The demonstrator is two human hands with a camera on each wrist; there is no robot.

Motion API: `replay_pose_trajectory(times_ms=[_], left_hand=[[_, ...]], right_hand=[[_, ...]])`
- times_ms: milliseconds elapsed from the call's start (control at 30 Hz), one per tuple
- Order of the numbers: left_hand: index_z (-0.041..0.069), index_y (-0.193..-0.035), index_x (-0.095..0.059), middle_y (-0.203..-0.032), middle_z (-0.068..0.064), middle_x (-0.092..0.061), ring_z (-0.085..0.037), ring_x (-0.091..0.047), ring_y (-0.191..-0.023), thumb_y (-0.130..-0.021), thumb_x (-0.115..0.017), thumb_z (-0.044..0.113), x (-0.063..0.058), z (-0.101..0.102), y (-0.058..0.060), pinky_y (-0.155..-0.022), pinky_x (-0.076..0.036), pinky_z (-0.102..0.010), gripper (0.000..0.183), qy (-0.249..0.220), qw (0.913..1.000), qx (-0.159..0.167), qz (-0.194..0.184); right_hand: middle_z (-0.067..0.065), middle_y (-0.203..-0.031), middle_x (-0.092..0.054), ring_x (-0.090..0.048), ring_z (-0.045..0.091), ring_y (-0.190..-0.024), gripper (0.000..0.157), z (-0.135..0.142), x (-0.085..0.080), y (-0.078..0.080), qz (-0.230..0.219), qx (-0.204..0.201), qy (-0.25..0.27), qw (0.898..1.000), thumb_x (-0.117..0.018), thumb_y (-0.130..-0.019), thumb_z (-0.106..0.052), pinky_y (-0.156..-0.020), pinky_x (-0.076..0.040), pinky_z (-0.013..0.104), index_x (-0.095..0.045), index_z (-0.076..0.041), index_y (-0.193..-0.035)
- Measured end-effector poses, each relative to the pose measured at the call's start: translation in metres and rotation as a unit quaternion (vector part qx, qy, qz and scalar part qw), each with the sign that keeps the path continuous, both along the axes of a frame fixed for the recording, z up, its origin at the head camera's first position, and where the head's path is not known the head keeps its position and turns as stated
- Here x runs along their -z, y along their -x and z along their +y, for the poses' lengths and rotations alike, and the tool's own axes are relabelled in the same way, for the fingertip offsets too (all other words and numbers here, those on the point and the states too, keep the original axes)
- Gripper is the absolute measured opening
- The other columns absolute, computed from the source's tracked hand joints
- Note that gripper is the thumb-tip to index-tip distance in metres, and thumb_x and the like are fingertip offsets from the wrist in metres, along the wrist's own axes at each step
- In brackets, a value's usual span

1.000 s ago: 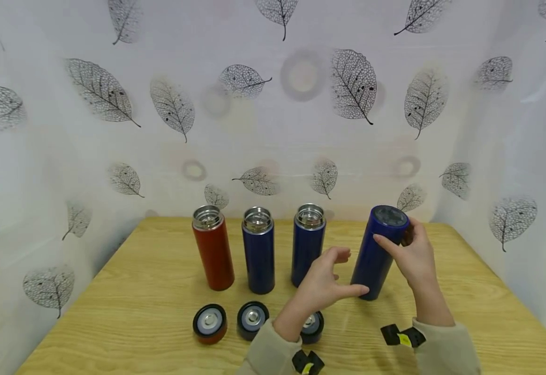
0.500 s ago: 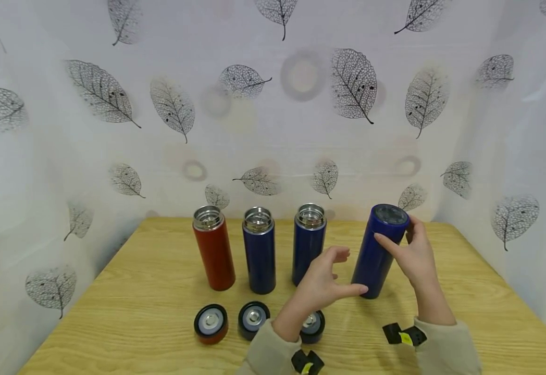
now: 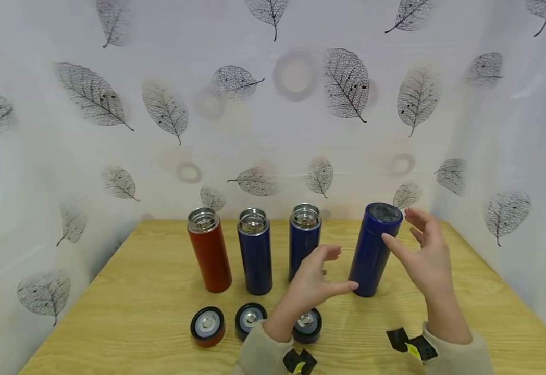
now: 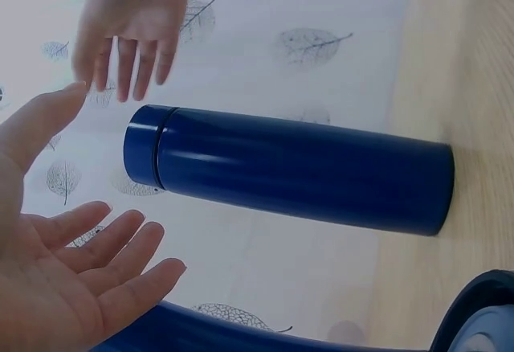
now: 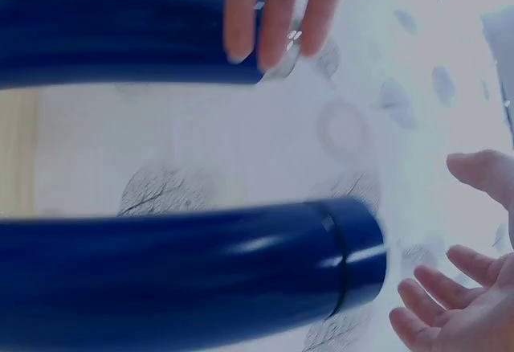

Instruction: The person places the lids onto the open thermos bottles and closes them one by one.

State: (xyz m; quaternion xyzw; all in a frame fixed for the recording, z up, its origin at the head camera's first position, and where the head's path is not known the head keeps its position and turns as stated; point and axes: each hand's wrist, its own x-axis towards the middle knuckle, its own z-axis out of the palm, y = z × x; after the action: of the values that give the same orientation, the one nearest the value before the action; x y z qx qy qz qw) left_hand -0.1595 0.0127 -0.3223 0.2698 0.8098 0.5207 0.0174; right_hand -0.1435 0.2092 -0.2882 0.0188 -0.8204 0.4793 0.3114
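Observation:
A blue vacuum flask [image 3: 373, 255] with its cap on stands upright on the table at the right of the head view. Beside its top is my right hand [image 3: 425, 255], fingers spread and relaxed; the right wrist view has a gap between these fingers and the cap [image 5: 365, 251]. My left hand [image 3: 312, 276] is to the flask's left, thumb and fingers apart, holding nothing. In the left wrist view the whole flask [image 4: 305, 171] shows between both hands. Another blue flask [image 3: 303, 242], uncapped, stands behind my left hand, which partly covers it.
An uncapped red flask [image 3: 210, 255] and an uncapped blue flask [image 3: 255, 255] stand further left on the wooden table [image 3: 127, 312]. In front lie a red-sided cap [image 3: 207, 338] and two dark caps [image 3: 244, 323], [image 3: 307, 333]. A leaf-print curtain [image 3: 263, 130] hangs behind.
My right hand has let go of the capped flask and moved off to its right, fingers opening. My left hand keeps about the same pose. The head view has shifted slightly.

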Motion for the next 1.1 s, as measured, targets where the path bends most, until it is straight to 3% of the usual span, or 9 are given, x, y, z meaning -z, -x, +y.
replay_pose_trajectory(times_ms=[167, 367, 500, 600, 833, 1100], left_hand=[[0.009, -0.126, -0.044, -0.120, -0.002, -0.049, -0.013, -0.045, -0.110, -0.073, -0.072, 0.032, 0.000, -0.006, 0.000, -0.082, -0.044, -0.035, 0.064, -0.001, 0.9999, 0.000, 0.016], [0.007, -0.125, -0.044, -0.120, -0.004, -0.048, -0.016, -0.045, -0.111, -0.077, -0.068, 0.033, 0.005, -0.023, 0.002, -0.086, -0.042, -0.036, 0.060, 0.024, 0.9994, -0.001, 0.026], [0.003, -0.124, -0.043, -0.121, -0.007, -0.047, -0.020, -0.045, -0.112, -0.079, -0.066, 0.032, 0.005, -0.037, 0.003, -0.088, -0.040, -0.037, 0.059, 0.053, 0.9978, -0.011, 0.038], [0.001, -0.124, -0.044, -0.121, -0.010, -0.047, -0.022, -0.045, -0.112, -0.080, -0.066, 0.031, 0.004, -0.048, 0.003, -0.089, -0.040, -0.038, 0.058, 0.074, 0.9959, -0.024, 0.045], [0.003, -0.124, -0.045, -0.122, -0.010, -0.049, -0.023, -0.045, -0.112, -0.080, -0.064, 0.038, 0.006, -0.067, 0.001, -0.091, -0.038, -0.039, 0.059, 0.131, 0.9875, -0.054, 0.069], [0.002, -0.124, -0.046, -0.123, -0.011, -0.047, -0.025, -0.044, -0.113, -0.080, -0.064, 0.037, 0.007, -0.080, 0.001, -0.091, -0.037, -0.041, 0.059, 0.143, 0.9838, -0.052, 0.095]], right_hand=[[0.017, -0.122, -0.045, -0.038, -0.002, -0.109, 0.058, -0.014, -0.008, -0.012, 0.029, -0.042, -0.039, 0.998, -0.068, -0.076, -0.001, -0.091, -0.029, 0.011, -0.039, 0.003, -0.126], [0.019, -0.121, -0.046, -0.042, 0.028, -0.112, 0.054, -0.028, -0.007, -0.017, 0.023, -0.094, -0.089, 0.991, -0.067, -0.077, -0.003, -0.090, -0.028, 0.011, -0.042, 0.002, -0.124], [0.018, -0.122, -0.045, -0.041, 0.035, -0.112, 0.054, -0.034, -0.002, -0.014, 0.003, -0.115, -0.125, 0.985, -0.067, -0.078, -0.008, -0.094, -0.033, 0.031, -0.041, 0.002, -0.124], [0.018, -0.122, -0.044, -0.041, 0.035, -0.112, 0.054, -0.038, 0.002, -0.010, -0.009, -0.128, -0.139, 0.982, -0.068, -0.078, -0.011, -0.090, -0.034, 0.047, -0.041, 0.002, -0.123], [0.015, -0.121, -0.044, -0.040, 0.033, -0.113, 0.054, -0.049, 0.009, -0.007, -0.010, -0.153, -0.168, 0.974, -0.068, -0.079, -0.018, -0.087, -0.034, 0.053, -0.042, 0.000, -0.123], [0.015, -0.126, -0.040, -0.038, 0.033, -0.115, 0.057, -0.056, 0.011, -0.009, -0.036, -0.166, -0.196, 0.966, -0.066, -0.081, -0.025, -0.088, -0.033, 0.054, -0.040, -0.001, -0.126]])
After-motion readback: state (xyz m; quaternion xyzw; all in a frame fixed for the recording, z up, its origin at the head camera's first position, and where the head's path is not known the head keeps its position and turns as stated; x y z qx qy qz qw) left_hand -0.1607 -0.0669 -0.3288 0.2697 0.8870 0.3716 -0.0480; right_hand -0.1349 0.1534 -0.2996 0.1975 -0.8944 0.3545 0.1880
